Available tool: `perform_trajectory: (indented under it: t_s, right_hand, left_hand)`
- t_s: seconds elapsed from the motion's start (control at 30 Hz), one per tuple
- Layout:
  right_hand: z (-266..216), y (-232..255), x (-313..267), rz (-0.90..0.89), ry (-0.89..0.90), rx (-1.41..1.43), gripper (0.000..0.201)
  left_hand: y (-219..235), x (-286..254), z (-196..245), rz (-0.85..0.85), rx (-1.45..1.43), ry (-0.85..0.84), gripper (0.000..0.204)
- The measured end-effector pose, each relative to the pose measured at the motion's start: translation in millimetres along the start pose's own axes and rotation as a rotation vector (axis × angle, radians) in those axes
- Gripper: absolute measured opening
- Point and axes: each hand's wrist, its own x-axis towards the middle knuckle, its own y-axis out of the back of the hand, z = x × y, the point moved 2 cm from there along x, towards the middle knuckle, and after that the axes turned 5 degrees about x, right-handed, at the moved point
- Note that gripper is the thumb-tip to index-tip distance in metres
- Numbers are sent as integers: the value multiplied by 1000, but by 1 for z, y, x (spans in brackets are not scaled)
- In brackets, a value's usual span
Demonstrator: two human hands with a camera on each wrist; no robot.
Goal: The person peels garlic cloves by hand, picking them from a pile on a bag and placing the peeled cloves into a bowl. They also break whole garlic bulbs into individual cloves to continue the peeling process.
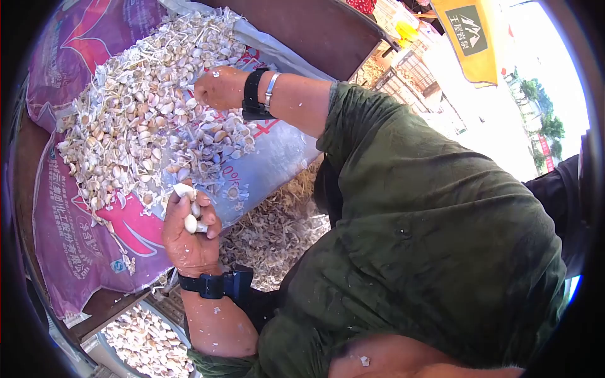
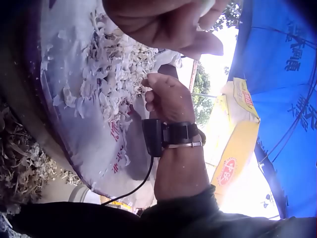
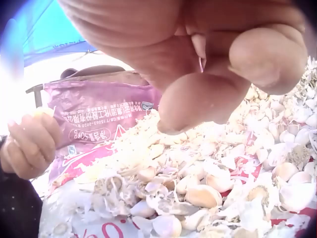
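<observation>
Several peeled garlic cloves [image 1: 190, 222] lie in my left hand [image 1: 188, 236], whose fingers curl around them beside the near edge of the garlic heap. One white clove [image 1: 183, 189] stands out at the fingertips. My right hand [image 1: 222, 88] is over the far side of the heap of unpeeled garlic cloves [image 1: 148, 113]. In the right wrist view its thumb and a finger [image 3: 198, 101] bend loosely, apart at the tips, above cloves and papery skins [image 3: 203, 196]. A small pale piece [image 3: 199, 45] shows deeper between these fingers.
Purple and white printed sacks [image 1: 63, 233] lie under the heap. A container of cloves [image 1: 148, 340] stands at the lower left, and garlic skins [image 1: 277, 233] cover the ground below the sack's edge. Crates [image 1: 409, 79] and a yellow canopy [image 1: 469, 41] are behind.
</observation>
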Motion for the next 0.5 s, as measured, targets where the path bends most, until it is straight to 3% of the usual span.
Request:
perform_trajectory:
  t_s: [0.07,0.13,0.27,0.37,0.4,0.43,0.5]
  right_hand:
    - [16,-19,29,22,48,-91,13]
    - [28,-39,52,-181,-21,-232,24]
    - [22,-52,66,-344,-174,-170,28]
    - [32,-61,71,-441,87,-431,31]
    - [35,-60,65,-386,163,-587,18]
    - [30,-51,57,-384,162,-592,18]
    - [28,-32,37,-204,-578,1013,17]
  left_hand:
    - [1,0,0,-11,-26,25,24]
    - [-6,-2,2,-58,-67,48,24]
    - [-6,-4,6,-106,-79,85,27]
    - [-1,-5,7,-32,-38,111,24]
    - [0,-5,7,-33,-38,109,24]
    - [1,-5,7,-13,-25,115,22]
    - [2,-5,3,0,-12,122,21]
